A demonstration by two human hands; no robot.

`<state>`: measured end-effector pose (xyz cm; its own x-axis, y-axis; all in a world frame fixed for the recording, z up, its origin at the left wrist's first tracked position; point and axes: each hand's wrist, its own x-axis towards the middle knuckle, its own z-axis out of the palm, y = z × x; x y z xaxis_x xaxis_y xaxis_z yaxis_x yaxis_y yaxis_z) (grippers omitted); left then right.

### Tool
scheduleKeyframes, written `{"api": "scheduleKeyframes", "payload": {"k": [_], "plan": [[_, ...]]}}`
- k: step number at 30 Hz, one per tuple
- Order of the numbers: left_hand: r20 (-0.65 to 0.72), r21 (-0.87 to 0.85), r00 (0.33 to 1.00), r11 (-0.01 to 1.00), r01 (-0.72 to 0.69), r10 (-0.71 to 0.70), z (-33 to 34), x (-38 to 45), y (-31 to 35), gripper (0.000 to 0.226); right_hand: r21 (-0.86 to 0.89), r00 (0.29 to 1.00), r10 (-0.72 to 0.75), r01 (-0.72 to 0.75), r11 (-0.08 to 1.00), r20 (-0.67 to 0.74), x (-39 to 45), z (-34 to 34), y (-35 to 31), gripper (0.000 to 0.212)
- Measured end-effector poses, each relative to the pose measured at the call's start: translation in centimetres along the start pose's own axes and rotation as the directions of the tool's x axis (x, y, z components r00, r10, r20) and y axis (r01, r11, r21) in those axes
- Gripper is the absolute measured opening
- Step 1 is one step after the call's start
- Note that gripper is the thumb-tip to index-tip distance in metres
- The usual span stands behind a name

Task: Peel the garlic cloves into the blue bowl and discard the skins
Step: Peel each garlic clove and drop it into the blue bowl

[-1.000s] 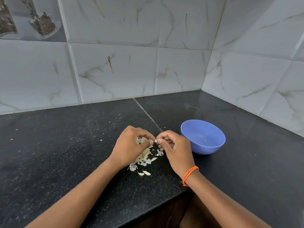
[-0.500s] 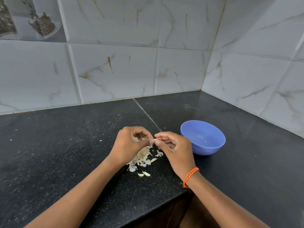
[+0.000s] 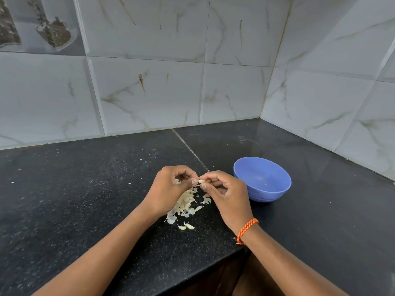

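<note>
Hands meet above the black countertop (image 3: 85,189), fingertips together on one small garlic clove (image 3: 201,181): the left hand (image 3: 171,189) pinches it between thumb and forefinger, and the right hand (image 3: 228,195) pinches its other end with curled fingers. Just below them lies a heap of pale garlic skins (image 3: 184,207), with two loose pieces nearer the counter's front edge. To the right, just beside the right hand, stands the blue bowl (image 3: 263,180). An orange cord bracelet (image 3: 246,230) circles the right wrist.

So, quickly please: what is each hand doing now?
Left hand: pinches the garlic clove.
Right hand: pinches the same clove from the other side.
</note>
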<state>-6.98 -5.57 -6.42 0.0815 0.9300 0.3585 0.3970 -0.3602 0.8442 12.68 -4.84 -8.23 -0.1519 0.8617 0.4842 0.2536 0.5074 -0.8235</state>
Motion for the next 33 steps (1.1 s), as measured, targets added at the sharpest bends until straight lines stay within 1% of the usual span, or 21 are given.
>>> {"api": "scheduleKeyframes", "payload": {"k": [3, 7, 12, 16, 20, 22, 27, 33], "plan": [[-0.008, 0.007, 1.000, 1.000, -0.009, 0.009, 0.1, -0.1, 0.1, 0.012, -0.003, 1.000, -0.015, 0.015, 1.000, -0.020, -0.1, 0.1, -0.1, 0.010], [-0.033, 0.052, 0.999, 0.998, -0.032, 0.034, 0.3, -0.3, 0.1, 0.010, -0.043, 0.997, -0.031, 0.028, 0.999, -0.075, -0.2, 0.0, 0.0, 0.012], [-0.053, 0.148, 0.995, 0.986, -0.072, 0.081, 0.9, -0.6, 0.4, 0.012, -0.018, 0.994, -0.012, 0.010, 1.000, -0.108, -0.1, -0.3, -0.2, 0.008], [-0.065, 0.186, 0.993, 0.979, -0.084, 0.097, 1.2, -0.8, 0.6, 0.011, 0.030, 0.995, 0.013, -0.010, 0.999, -0.101, 0.0, -0.5, -0.2, 0.005], [-0.108, 0.310, 0.985, 0.946, -0.095, 0.135, 1.4, -0.9, 0.8, 0.011, 0.078, 0.997, 0.031, -0.026, 0.997, -0.071, 0.1, -0.3, 0.1, 0.007], [-0.130, 0.344, 0.981, 0.935, -0.091, 0.144, 1.6, -0.9, 0.7, 0.011, 0.100, 0.997, 0.043, -0.037, 0.994, -0.057, 0.2, -0.4, 0.3, 0.008], [-0.146, 0.345, 0.980, 0.936, -0.075, 0.133, 1.8, -0.9, 0.5, 0.012, 0.133, 0.998, 0.051, -0.047, 0.990, -0.025, 0.2, -0.5, 0.4, 0.009], [-0.148, 0.291, 0.983, 0.955, -0.058, 0.105, 1.8, -1.0, 0.5, 0.014, 0.146, 0.998, 0.062, -0.060, 0.987, -0.012, 0.3, -0.6, 0.3, 0.010]]}}
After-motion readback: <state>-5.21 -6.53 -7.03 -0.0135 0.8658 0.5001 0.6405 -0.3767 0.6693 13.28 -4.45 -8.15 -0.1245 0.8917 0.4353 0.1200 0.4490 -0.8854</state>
